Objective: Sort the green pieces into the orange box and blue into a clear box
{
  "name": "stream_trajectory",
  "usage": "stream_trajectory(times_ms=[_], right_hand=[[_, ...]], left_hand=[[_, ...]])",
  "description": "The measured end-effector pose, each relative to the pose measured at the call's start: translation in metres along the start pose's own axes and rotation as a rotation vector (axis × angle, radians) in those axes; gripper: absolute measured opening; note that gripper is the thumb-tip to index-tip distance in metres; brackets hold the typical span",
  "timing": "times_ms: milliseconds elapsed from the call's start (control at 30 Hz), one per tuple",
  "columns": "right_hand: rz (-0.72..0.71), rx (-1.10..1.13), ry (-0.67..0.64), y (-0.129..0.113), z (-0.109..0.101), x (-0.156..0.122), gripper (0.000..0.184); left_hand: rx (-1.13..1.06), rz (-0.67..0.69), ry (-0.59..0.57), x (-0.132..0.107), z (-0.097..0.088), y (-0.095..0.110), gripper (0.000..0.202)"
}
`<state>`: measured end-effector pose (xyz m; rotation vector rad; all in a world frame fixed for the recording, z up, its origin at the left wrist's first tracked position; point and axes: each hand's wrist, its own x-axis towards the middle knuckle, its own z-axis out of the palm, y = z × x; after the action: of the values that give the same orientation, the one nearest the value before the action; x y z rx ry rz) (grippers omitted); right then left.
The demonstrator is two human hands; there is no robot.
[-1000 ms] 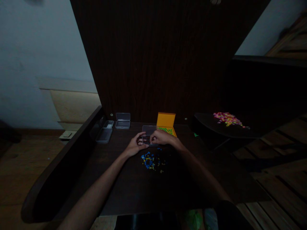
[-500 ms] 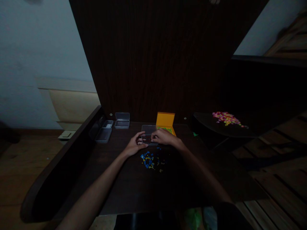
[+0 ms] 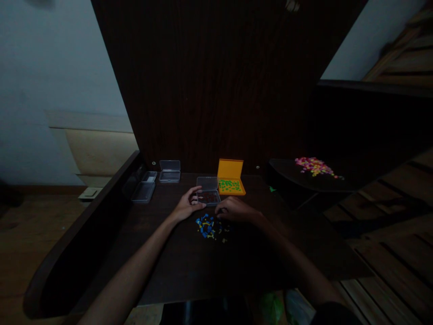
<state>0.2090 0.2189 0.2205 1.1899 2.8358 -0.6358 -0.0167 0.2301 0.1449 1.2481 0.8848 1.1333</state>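
Observation:
My left hand (image 3: 187,205) grips the left side of a small clear plastic box (image 3: 213,203), thumb along its front edge and fingers curled at its side. The box's lid stands open, and small reddish-brown pieces (image 3: 209,197) lie inside. Just off the box's front right corner is my right hand (image 3: 234,209), its fingertips pinched together low over the table; whatever is between them, if anything, is too small to see. A loose pile of small blue and yellow pieces (image 3: 205,227) is spread on the dark table below both hands.
Behind my right hand, an open yellow box (image 3: 231,168) contains green pieces (image 3: 230,185). Open clear boxes (image 3: 169,176) (image 3: 143,192) stand at the back left. Pink and yellow pieces (image 3: 317,166) cover part of a side shelf (image 3: 287,169). A raised wooden side (image 3: 84,234) borders the table's left.
My right hand has moved from above the clear box down towards me, to the edge of the blue and yellow pile. The brown and green pieces are now uncovered. My left hand stays at the box.

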Motion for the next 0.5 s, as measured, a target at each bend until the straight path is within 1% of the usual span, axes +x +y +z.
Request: stream_trajectory(times_ms=[233,400,500], right_hand=[[0.006,-0.023,-0.026,0.002,0.012,0.004,0.025],[0.026,-0.01,-0.036,-0.002,0.012,0.004,0.022],[0.013,-0.007,-0.024,-0.001,0.012,0.004,0.023]], left_hand=[[-0.008,-0.014,0.003,0.0,0.001,0.001,0.073],[0.002,-0.011,0.003,-0.001,0.001,0.001,0.072],[0.008,0.001,-0.003,-0.002,0.001,0.002,0.071]])
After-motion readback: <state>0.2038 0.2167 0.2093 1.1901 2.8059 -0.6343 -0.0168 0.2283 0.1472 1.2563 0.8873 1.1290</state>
